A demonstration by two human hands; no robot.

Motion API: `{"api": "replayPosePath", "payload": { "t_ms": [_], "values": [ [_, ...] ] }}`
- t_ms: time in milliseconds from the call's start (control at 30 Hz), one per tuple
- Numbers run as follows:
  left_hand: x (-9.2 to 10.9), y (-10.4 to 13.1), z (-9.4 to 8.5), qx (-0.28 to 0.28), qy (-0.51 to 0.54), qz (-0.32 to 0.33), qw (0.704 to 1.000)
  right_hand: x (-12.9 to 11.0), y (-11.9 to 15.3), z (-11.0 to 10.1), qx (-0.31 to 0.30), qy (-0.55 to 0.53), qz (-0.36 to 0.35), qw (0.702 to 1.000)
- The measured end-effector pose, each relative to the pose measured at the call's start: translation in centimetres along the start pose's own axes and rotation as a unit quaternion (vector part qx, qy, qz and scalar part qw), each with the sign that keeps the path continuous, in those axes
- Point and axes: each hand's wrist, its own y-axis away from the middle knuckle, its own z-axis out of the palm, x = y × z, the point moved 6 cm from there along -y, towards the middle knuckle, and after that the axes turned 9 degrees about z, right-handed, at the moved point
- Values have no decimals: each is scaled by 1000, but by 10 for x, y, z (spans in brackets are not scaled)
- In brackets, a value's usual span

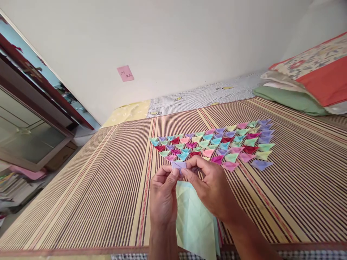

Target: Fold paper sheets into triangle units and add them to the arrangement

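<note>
A small folded lavender paper point(179, 165) is held up between both hands, with a crease or edge running slantwise across it. My left hand point(165, 189) pinches its left end between thumb and fingers. At its right end, my right hand point(208, 184) grips it the same way. Just beyond the hands, rows of small folded paper boats point(216, 141) in many colours lie on the striped bamboo mat point(108, 187). Below the hands rests a stack of pale green sheets point(195, 220), with other colours showing at its right edge.
Folded bedding point(322, 85) in red, floral and green is piled at the back right. A pink note point(125, 73) is stuck on the wall point(189, 39). At the left are a glass-panelled door point(29, 126) and stacked papers point(16, 186) beyond the mat's edge.
</note>
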Motion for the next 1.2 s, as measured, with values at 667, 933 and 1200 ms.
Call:
{"api": "replayPosePath", "payload": {
  "t_ms": [667,933,1200],
  "values": [
    [41,8,-4,-82,-348,165,919,-2,-2,-10,-73,-11,0,997],
    [32,10,1,-58,-163,138,975,-5,3,-4,-35,-137,22,990],
    [29,8,-5,-53,-107,120,986,-9,5,-2,-26,-137,-14,990]
  ]
}}
